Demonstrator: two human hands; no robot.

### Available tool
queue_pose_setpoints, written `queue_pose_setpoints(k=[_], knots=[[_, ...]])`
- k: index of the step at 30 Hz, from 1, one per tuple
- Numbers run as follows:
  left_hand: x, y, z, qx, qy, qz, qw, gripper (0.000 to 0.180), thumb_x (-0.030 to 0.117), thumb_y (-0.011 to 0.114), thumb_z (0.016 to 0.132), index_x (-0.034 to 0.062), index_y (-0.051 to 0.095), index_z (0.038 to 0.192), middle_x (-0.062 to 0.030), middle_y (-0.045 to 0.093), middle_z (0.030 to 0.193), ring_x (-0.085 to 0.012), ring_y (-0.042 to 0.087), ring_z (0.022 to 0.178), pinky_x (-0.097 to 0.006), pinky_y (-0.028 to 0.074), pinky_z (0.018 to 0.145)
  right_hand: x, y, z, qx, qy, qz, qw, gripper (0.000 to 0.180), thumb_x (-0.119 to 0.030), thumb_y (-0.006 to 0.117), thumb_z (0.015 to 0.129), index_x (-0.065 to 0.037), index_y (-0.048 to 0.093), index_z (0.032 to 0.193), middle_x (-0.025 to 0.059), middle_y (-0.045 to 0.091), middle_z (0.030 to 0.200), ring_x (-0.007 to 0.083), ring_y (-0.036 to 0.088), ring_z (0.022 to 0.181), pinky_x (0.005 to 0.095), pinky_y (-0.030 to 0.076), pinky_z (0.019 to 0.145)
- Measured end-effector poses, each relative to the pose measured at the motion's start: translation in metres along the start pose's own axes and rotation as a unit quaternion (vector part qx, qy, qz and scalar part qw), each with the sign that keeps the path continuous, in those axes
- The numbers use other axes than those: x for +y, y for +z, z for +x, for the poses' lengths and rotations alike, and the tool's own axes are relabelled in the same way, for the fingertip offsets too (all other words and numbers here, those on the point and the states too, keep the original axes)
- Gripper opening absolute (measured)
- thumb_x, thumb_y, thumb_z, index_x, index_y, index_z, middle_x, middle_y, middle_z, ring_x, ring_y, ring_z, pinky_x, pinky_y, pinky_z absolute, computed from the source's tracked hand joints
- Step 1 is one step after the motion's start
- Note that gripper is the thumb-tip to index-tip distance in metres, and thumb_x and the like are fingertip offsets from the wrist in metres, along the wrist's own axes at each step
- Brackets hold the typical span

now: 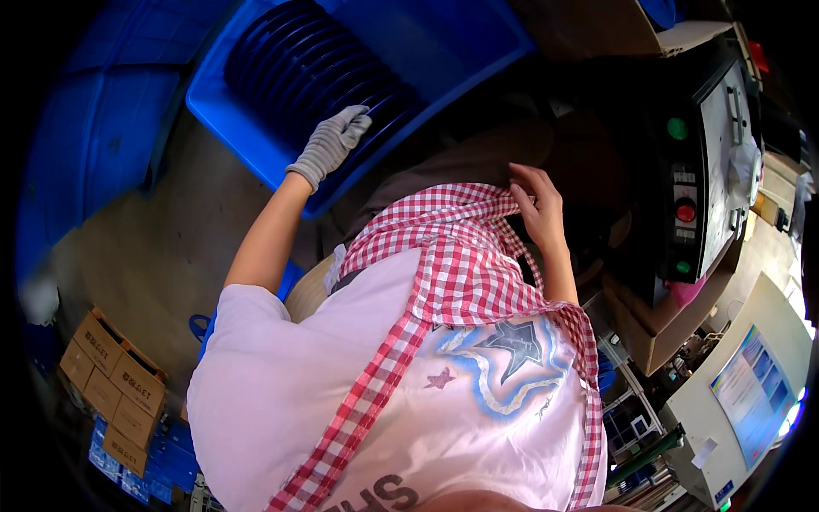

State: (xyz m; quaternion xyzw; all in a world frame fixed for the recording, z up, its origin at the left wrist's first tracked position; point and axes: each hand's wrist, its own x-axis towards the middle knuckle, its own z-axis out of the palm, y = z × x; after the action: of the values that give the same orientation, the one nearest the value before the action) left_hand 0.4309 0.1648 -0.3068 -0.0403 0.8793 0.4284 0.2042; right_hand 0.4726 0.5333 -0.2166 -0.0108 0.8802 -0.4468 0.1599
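My left hand [334, 143], in a grey knitted glove, reaches over the near edge of a blue bin. Its fingers are curled at the rim of a dark round disc [386, 118], near the right end of a row of such discs [290, 64]. The discs stand on edge, packed side by side in the blue bin [235, 136]. Shadow hides where the fingertips meet the disc. Bare, my right hand [539, 205] hovers by my lap beside the red checked apron [465, 264]. Its fingers are loosely bent and apart, with nothing in them.
To the right stands a black machine with a control panel [685, 196] of green and red buttons. A cardboard box [657, 333] sits below it. Farther right is a pale board with a blue sheet [751, 397]. Stacked cartons [111, 388] and large blue bins [94, 128] are on the left.
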Motion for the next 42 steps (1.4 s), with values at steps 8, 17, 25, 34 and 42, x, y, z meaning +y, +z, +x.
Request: queue_pose_setpoints(k=[8, 17, 25, 34, 42], knots=[[-0.045, 0.045, 0.052, -0.037, -0.061, 0.187, 0.980, 0.045, 0.039, 0.048, 0.096, 0.0069, 0.051, 0.127, -0.0235, 0.062, 0.115, -0.0389, 0.059, 0.107, -0.047, 0.047, 0.090, 0.028, 0.015, -0.042, 0.011, 0.082, 0.033, 0.996, 0.030, 0.000, 0.059, 0.089, -0.001, 0.060, 0.119, 0.0115, 0.067, 0.106, 0.0198, 0.065, 0.098, 0.0302, 0.052, 0.086], [-0.146, 0.064, 0.030, -0.108, -0.109, 0.132, 0.979, 0.038, 0.032, 0.050, 0.095, 0.0076, 0.058, 0.122, -0.0254, 0.062, 0.113, -0.0413, 0.056, 0.110, -0.045, 0.045, 0.093, 0.031, 0.015, -0.056, 0.084, 0.103, 0.046, 0.990, 0.030, -0.001, 0.061, 0.088, -0.002, 0.062, 0.118, 0.0113, 0.068, 0.103, 0.0192, 0.066, 0.093, 0.0300, 0.052, 0.082], [-0.118, 0.034, 0.007, -0.135, -0.175, 0.138, 0.966, 0.041, 0.025, 0.058, 0.091, 0.0196, 0.051, 0.131, -0.0224, 0.062, 0.115, -0.0400, 0.058, 0.108, -0.045, 0.046, 0.092, 0.043, 0.021, -0.073, 0.055, 0.134, 0.023, 0.989, 0.033, 0.000, 0.061, 0.088, -0.004, 0.061, 0.120, 0.0117, 0.068, 0.102, 0.0187, 0.066, 0.092, 0.0296, 0.052, 0.083], [-0.091, 0.019, -0.020, -0.177, -0.189, 0.298, 0.919, 0.045, 0.033, 0.055, 0.090, 0.0062, 0.050, 0.126, -0.0210, 0.061, 0.119, -0.0384, 0.057, 0.112, -0.046, 0.046, 0.094, 0.052, 0.012, -0.073, 0.073, 0.127, 0.065, 0.987, 0.030, 0.000, 0.061, 0.088, -0.001, 0.061, 0.119, 0.0105, 0.068, 0.106, 0.0172, 0.065, 0.098, 0.0283, 0.050, 0.085], [-0.110, 0.038, 0.011, 0.186, -0.008, 0.313, 0.931, 0.066, 0.031, 0.070, 0.079, 0.0022, 0.045, 0.133, -0.0226, 0.057, 0.122, -0.0381, 0.055, 0.113, -0.046, 0.045, 0.095, 0.059, -0.004, -0.079, 0.134, 0.116, 0.115, 0.977, 0.030, -0.004, 0.062, 0.087, -0.001, 0.062, 0.117, 0.0137, 0.068, 0.106, 0.0195, 0.066, 0.097, 0.0290, 0.051, 0.084]])
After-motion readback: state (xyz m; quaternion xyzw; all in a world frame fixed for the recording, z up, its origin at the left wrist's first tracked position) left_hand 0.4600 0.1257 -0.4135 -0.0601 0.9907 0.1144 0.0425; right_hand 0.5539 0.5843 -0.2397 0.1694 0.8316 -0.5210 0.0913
